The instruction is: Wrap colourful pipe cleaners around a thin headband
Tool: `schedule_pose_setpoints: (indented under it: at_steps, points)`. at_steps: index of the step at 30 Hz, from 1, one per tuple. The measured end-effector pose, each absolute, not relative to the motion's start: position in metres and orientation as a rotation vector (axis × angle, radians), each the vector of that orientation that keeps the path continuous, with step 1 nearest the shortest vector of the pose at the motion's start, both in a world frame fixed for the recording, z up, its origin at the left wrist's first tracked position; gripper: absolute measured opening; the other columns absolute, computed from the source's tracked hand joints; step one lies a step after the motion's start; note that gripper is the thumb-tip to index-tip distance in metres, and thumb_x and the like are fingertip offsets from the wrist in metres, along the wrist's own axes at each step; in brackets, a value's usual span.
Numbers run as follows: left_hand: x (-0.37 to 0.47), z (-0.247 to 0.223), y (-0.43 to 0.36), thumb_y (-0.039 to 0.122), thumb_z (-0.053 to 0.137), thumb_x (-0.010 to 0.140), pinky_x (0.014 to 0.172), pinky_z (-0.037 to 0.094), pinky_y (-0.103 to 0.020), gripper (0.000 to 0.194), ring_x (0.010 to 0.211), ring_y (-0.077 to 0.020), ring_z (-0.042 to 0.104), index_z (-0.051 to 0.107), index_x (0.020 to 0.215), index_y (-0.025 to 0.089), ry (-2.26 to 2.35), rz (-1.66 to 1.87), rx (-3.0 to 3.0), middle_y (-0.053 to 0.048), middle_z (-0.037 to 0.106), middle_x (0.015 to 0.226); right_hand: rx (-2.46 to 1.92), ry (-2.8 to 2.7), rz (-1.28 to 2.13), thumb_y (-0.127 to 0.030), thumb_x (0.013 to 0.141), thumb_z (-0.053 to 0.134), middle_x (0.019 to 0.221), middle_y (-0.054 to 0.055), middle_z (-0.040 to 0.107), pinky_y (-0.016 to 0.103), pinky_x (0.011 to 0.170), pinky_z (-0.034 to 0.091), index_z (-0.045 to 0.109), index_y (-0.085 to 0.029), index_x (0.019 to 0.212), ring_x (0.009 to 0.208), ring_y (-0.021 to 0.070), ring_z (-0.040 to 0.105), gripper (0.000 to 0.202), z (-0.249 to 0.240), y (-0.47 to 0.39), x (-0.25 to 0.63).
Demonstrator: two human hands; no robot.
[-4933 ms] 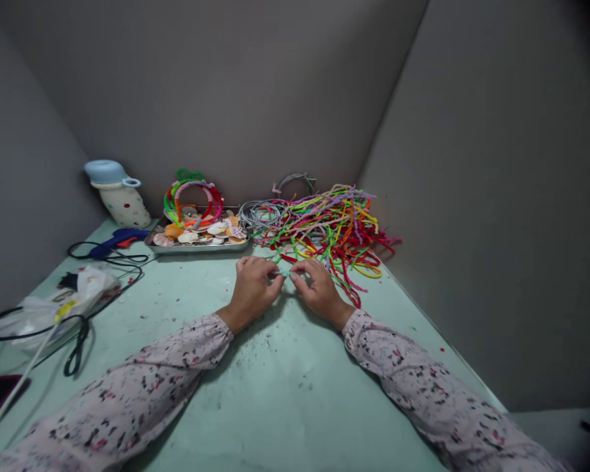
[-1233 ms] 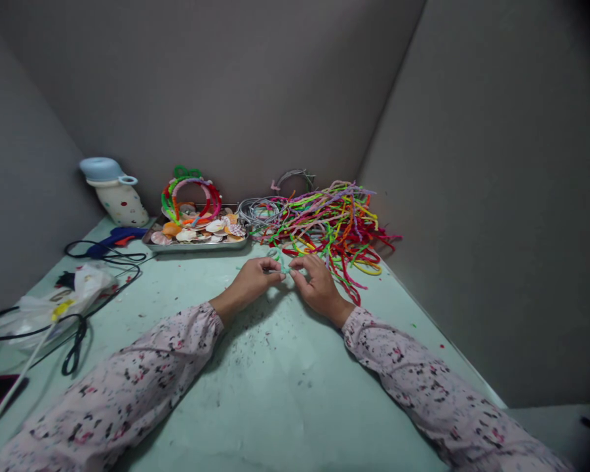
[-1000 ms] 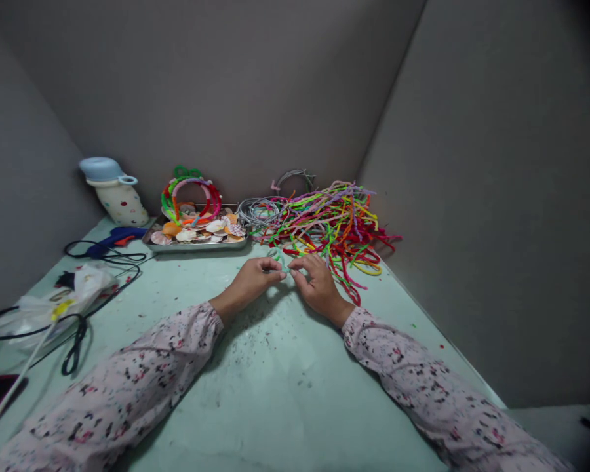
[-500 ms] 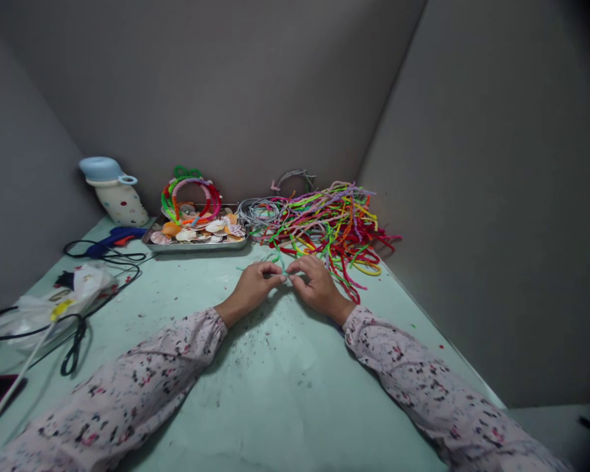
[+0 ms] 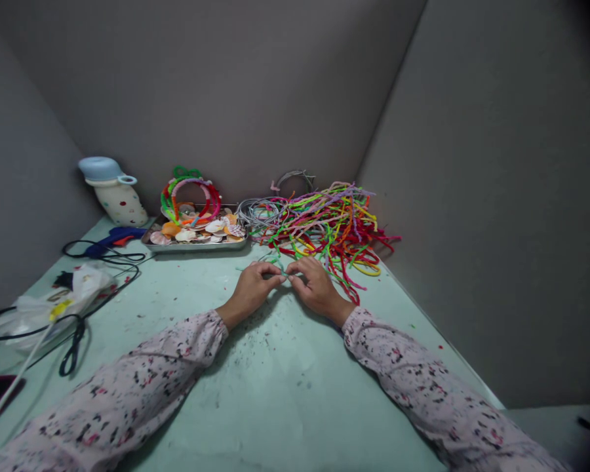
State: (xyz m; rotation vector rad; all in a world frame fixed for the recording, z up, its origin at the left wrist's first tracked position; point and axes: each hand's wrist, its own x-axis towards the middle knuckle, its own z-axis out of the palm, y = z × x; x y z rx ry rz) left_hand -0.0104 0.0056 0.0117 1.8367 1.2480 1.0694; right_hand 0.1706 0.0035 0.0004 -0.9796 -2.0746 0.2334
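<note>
A pale green strand [image 5: 278, 263] is being pinched over the middle of the table [image 5: 285, 400] by the left hand [image 5: 250, 288] and the right hand [image 5: 318, 288], whose fingertips are being held almost together, just in front of the pile [image 5: 330, 223]. Each hand is being closed at thumb and forefinger on the strand, though the exact contact is being masked by the fingertips, and the other fingers are being partly hidden. Some of the strand is being shown beyond the left fingertips, but its colour is being nearly lost against the table, so its full length cannot be told. In the pile, the stems are being overlapped so thickly that few can be traced end to end. A wire coil [image 5: 258, 214] is being partly covered at the pile's left edge, and the lower part of a ring [image 5: 295, 174] is being hidden behind the pile. Shells [image 5: 215, 227] are being held in a tray [image 5: 196, 247], with hoops [image 5: 216, 198] being propped over them. Near the bottle [image 5: 120, 202], a blue tool [image 5: 98, 248] is being crossed by a cord [image 5: 140, 257]. The contents of a bag [image 5: 91, 283] are being blurred by its plastic. Both sleeves [image 5: 113, 400] are being cut off by the lower edge.
</note>
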Motion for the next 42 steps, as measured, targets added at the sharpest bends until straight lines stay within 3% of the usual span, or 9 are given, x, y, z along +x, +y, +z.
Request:
schedule_pose_setpoints:
  at_steps: [10, 22, 29, 34, 38, 42]
  points:
    - [-0.010, 0.011, 0.005, 0.032, 0.066, 0.073, 0.074, 0.044, -0.030, 0.015, 0.080, -0.0180, 0.058, 0.067, 0.075, 0.017, 1.233, 1.099, 1.845, -0.004, 0.066, 0.079, -0.987, -2.073, 0.225, -0.019, 0.085, 0.051, 0.089, 0.005, 0.060, 0.037, 0.082, 0.038, 0.059, -0.021, 0.092, 0.089, 0.0223, 0.052, 0.010, 0.000, 0.004, 0.170]
    - [-0.008, 0.014, 0.004, 0.028, 0.058, 0.082, 0.088, 0.041, -0.034, 0.012, 0.092, -0.0201, 0.056, 0.066, 0.083, 0.020, 1.250, 1.179, 2.134, -0.004, 0.066, 0.089, -1.005, -2.024, 0.249, -0.020, 0.087, 0.051, 0.090, 0.005, 0.061, 0.037, 0.083, 0.038, 0.057, -0.022, 0.093, 0.090, 0.0217, 0.053, 0.009, 0.001, 0.004, 0.168]
    - [-0.008, 0.013, 0.004, 0.028, 0.058, 0.083, 0.092, 0.042, -0.035, 0.013, 0.102, -0.0207, 0.055, 0.069, 0.085, 0.021, 1.248, 1.228, 2.217, -0.006, 0.061, 0.099, -1.002, -2.020, 0.246, -0.021, 0.087, 0.050, 0.091, 0.005, 0.061, 0.037, 0.083, 0.038, 0.058, -0.022, 0.095, 0.090, 0.0219, 0.052, 0.011, -0.001, 0.005, 0.169]
    - [-0.009, 0.012, 0.002, 0.030, 0.063, 0.080, 0.100, 0.035, -0.044, 0.014, 0.118, -0.0271, 0.047, 0.071, 0.089, 0.024, 1.438, 1.225, 2.292, -0.008, 0.057, 0.119, -1.003, -2.024, 0.247, -0.019, 0.087, 0.050, 0.091, 0.005, 0.061, 0.037, 0.082, 0.038, 0.057, -0.022, 0.095, 0.089, 0.0218, 0.053, 0.011, -0.001, 0.006, 0.170]
    - [-0.007, 0.016, -0.003, 0.027, 0.064, 0.077, 0.103, 0.031, -0.047, 0.028, 0.127, -0.0295, 0.040, 0.067, 0.105, 0.024, 1.492, 1.254, 2.368, -0.008, 0.047, 0.138, -1.008, -2.027, 0.243, -0.019, 0.087, 0.051, 0.090, 0.004, 0.060, 0.036, 0.083, 0.038, 0.056, -0.022, 0.094, 0.089, 0.0212, 0.052, 0.009, 0.000, 0.006, 0.170]
    - [-0.007, 0.021, -0.007, 0.020, 0.058, 0.079, 0.107, 0.026, -0.046, 0.058, 0.134, -0.0282, 0.033, 0.044, 0.135, 0.025, 1.476, 1.352, 2.395, -0.010, 0.035, 0.148, -1.021, -2.034, 0.244, -0.018, 0.087, 0.050, 0.090, 0.004, 0.060, 0.037, 0.083, 0.038, 0.056, -0.022, 0.092, 0.089, 0.0215, 0.052, 0.009, 0.001, 0.007, 0.170]
